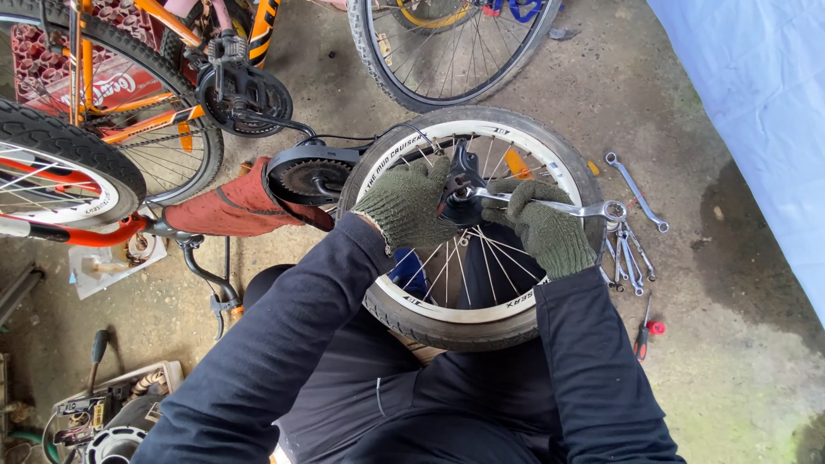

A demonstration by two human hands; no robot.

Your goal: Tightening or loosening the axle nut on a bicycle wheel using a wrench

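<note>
The person sits on the concrete floor (pixel 713 344) with a small bike wheel (pixel 468 228) between the knees, hub facing up. The work looks to be midway: a wrench (pixel 550 204) is already seated on the axle nut at the hub, but the nut is on and the wheel sits in its frame, so the loosening or tightening is not finished as far as I can see.

The left hand (pixel 402 204), in a green knit glove, has its grip closed around the hub end and the dark frame piece there, steadying it. The right hand (pixel 543 225), gloved the same, has its grip clamped on the wrench shaft, near the middle, with the ring end poking out past the tyre to the right.

The wheel has a black knobbly tyre, a white rim and thin silver spokes, with an orange reflector between them. It looks intact. The chainring (pixel 307 179) under its black guard lies just left of it, touching a red saddle (pixel 241 206).

About 5 spare spanners (pixel 627 245) lie on the floor just right of the wheel, and a red-handled screwdriver (pixel 646 333) lies below them. 2 other bikes stand at the top left.
</note>
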